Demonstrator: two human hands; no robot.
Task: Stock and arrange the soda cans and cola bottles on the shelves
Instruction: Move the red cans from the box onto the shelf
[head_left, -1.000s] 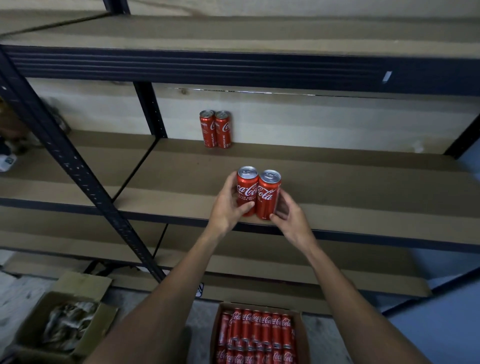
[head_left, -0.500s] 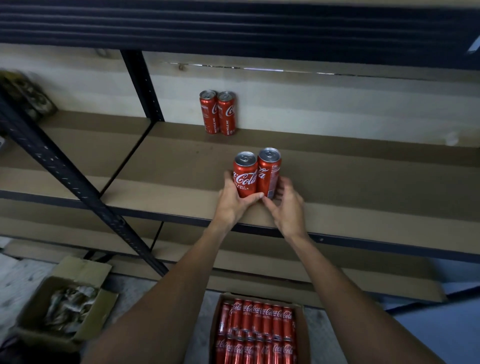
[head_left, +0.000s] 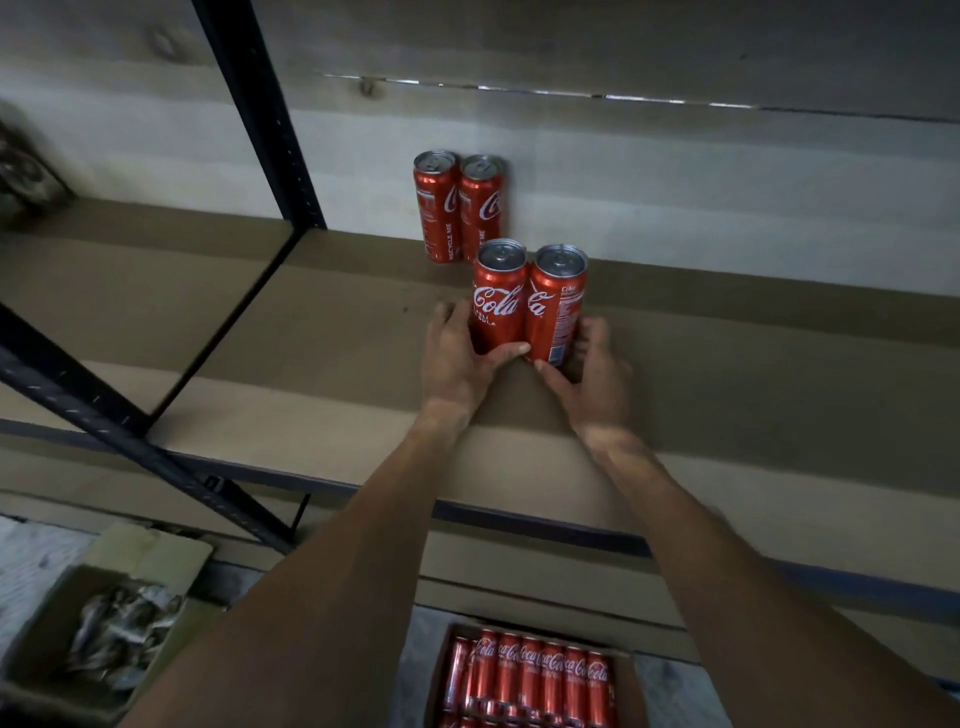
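Two slim red aluminium cola cans with white script lettering are held upright, touching side by side, over the brown board shelf (head_left: 311, 332). The left can (head_left: 497, 299) is enclosed low down by the grip of the left hand (head_left: 457, 358), whose thumb is laid across the can's lower front while the fingers are curled behind it. The right can (head_left: 555, 306) is held in the grip of the right hand (head_left: 597, 379), with the thumb pressed near its base and the fingers wrapped round its far side. Whether the bases are touching the shelf cannot be told, as they are hidden by the thumbs. Just behind and slightly to the left, a back pair of matching red cans (head_left: 436, 208) is stood against the pale wall (head_left: 701, 171). A black perforated metal upright (head_left: 260, 114) is seen at the left. On the floor below, an open cardboard box (head_left: 625, 686) is filled with rows of packed red cans (head_left: 530, 670), and a second open cardboard box (head_left: 140, 551) holding crumpled grey material (head_left: 119, 634) is placed to the left
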